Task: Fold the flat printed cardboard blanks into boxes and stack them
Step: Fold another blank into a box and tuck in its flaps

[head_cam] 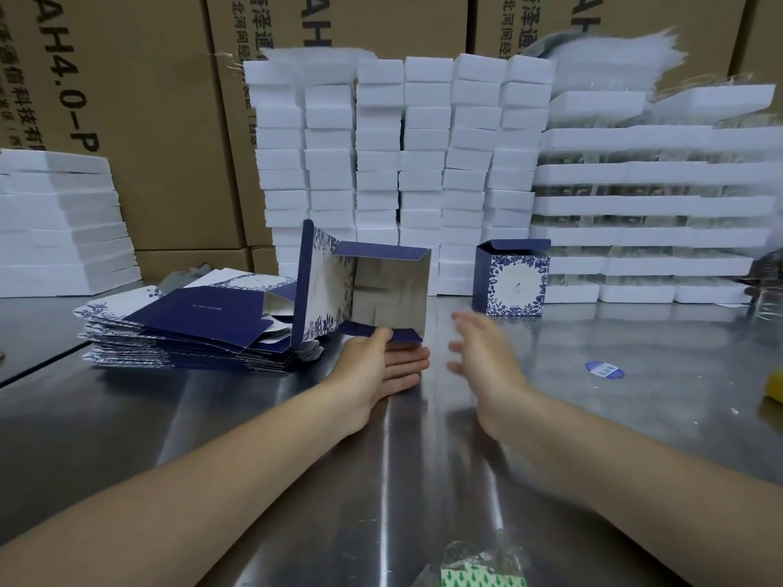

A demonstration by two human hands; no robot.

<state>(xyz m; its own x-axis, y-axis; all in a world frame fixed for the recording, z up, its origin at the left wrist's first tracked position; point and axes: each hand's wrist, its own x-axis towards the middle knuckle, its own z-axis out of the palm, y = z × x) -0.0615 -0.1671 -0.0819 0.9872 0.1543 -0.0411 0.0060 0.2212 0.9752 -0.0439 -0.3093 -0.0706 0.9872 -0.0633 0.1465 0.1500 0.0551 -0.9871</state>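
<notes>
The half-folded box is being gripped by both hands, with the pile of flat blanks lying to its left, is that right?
Not quite. The head view shows only the left hand gripping the half-folded box, by its lower flap; the right hand is open beside it, not touching it. The pile of flat blanks does lie to its left.

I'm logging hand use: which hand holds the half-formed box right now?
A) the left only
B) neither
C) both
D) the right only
A: the left hand pinches the lower flap of the half-formed box, while the right hand hovers open beside it, blurred and not touching.
</notes>
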